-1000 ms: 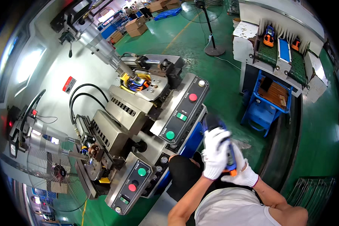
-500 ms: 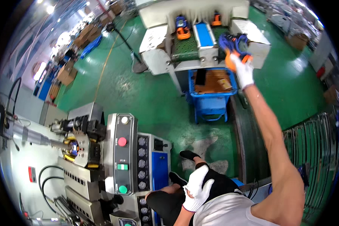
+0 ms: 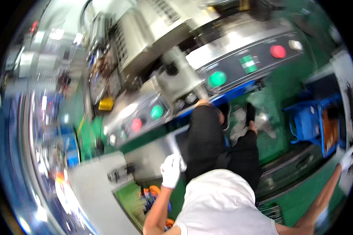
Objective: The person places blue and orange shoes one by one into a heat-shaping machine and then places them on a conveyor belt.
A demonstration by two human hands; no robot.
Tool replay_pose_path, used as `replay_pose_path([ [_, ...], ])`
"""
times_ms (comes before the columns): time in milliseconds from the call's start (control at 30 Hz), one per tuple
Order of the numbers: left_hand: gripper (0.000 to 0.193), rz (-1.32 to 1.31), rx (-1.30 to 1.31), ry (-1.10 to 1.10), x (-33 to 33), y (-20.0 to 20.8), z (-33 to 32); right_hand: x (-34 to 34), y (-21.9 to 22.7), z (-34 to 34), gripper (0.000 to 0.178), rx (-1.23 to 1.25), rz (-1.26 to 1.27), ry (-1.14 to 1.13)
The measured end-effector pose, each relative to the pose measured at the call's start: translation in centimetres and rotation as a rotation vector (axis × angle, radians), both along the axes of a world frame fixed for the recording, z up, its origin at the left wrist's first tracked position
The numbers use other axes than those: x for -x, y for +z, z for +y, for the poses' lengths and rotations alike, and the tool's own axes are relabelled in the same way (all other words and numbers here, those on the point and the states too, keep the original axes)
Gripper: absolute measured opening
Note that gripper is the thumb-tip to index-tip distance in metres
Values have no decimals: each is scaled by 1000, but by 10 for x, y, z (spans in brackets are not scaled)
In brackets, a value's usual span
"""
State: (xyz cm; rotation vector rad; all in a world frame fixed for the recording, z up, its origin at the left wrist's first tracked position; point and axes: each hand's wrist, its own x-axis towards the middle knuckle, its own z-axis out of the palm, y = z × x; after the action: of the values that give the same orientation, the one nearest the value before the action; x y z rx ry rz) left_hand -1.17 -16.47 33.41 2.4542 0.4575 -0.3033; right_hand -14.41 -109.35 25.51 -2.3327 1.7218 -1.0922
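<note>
My left hand (image 3: 171, 171), in a white glove, hovers in front of my body beside a grey metal surface. Its fingers are loosely bent and a little apart, with nothing visible in them. My right hand (image 3: 347, 158), also gloved, reaches out to the far right rim, close to the blue cart. Motion smears its fingers. A speck of orange shows at their tips, too small to name. Below my left hand, partly behind my forearm, lie blue and orange shoe-like pieces (image 3: 153, 192) next to a green surface (image 3: 129, 203).
A machine's control panel (image 3: 247, 62) with green and red buttons runs across the upper right. A second button panel (image 3: 137, 121) stands left of my knees. The blue cart (image 3: 308, 125) with a brown top is at right. A grey cabinet top (image 3: 94, 192) lies lower left.
The view has swung round toward the button panels. My right hand, earlier on an orange and blue shoe at the conveyor, is now at the right rim. My left hand's fingers have bent more.
</note>
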Motion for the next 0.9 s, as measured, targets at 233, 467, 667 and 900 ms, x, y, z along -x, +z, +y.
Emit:
replay_pose_path([
  [233,33,210,-62,808,319,-113,212,-93,-160,408,62,-1096,-170,527],
  [467,60,56,-183,1468,378,-82,216,-180,-85,515,58,-677,549,1272],
  [667,60,61,-630,1350,304,-126,202,-250,8,624,56,-721,536,1643],
  [900,18,-257,-441,1011,279,-92,185,-216,110,832,72,-437,778,2520],
])
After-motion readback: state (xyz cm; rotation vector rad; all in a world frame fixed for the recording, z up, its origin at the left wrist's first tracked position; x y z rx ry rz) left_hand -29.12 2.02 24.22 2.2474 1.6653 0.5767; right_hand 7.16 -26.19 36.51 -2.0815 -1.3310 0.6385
